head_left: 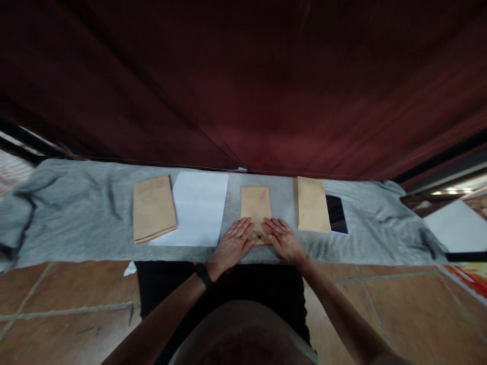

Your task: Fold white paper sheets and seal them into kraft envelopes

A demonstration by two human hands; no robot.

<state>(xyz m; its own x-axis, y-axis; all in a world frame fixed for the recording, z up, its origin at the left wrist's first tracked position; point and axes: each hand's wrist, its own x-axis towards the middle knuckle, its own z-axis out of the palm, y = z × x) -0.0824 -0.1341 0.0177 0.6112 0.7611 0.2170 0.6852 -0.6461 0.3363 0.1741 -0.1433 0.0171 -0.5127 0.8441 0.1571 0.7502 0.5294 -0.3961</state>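
A brown paper envelope (255, 202) with a faint red stamp mark lies flat in front of me. My left hand (236, 238) rests flat on its lower left part, fingers stretched out. On the lower right part lies my right hand (283, 239), also flat with the fingers extended. Both palms are partly off the envelope, above the grey cloth (281, 203). To the left are white paper sheets (201, 208) and a stack of brown envelopes (153, 208). Another stack of envelopes (314, 204) lies to the right, partly covering a dark phone-like device (337, 213).
The grey cloth covers a long narrow surface. Behind it hangs a dark red curtain (247, 101). A white board-like sheet (460, 225) is at the far right. Below are floor tiles (68, 289) and a small white scrap (130, 268).
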